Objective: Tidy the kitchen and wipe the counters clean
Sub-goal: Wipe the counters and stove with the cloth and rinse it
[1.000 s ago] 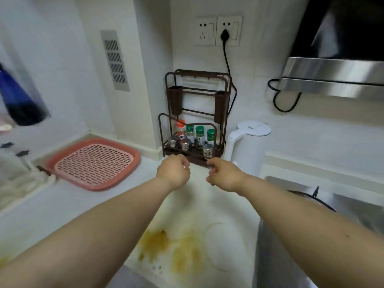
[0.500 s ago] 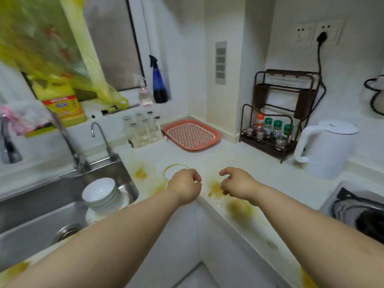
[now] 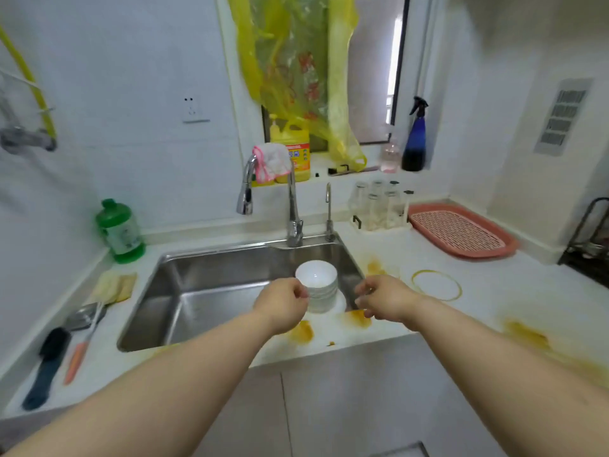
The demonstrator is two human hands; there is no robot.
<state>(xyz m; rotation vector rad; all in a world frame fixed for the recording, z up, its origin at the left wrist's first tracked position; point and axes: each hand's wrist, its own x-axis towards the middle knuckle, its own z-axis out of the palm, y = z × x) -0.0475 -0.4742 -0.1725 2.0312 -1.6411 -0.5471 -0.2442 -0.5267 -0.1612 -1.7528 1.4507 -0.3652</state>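
Reaching toward the sink with nothing in either hand

My left hand [image 3: 282, 305] was loosely curled and held nothing; my right hand [image 3: 382, 300] hung the same way, fingers slack, both over the front edge of the counter [image 3: 494, 291]. Just under them lay yellow-orange stains [image 3: 301, 331], with more smears to the right and a ring mark [image 3: 436, 285] beyond. Past my hands a stack of white bowls [image 3: 317, 285] sat inside the sink [image 3: 204, 291]. Farther back a pink-edged cloth [image 3: 272, 161] hung over the faucet [image 3: 291, 206]. I judged the wiping not yet begun; the next move called for taking that cloth, well beyond my reach here
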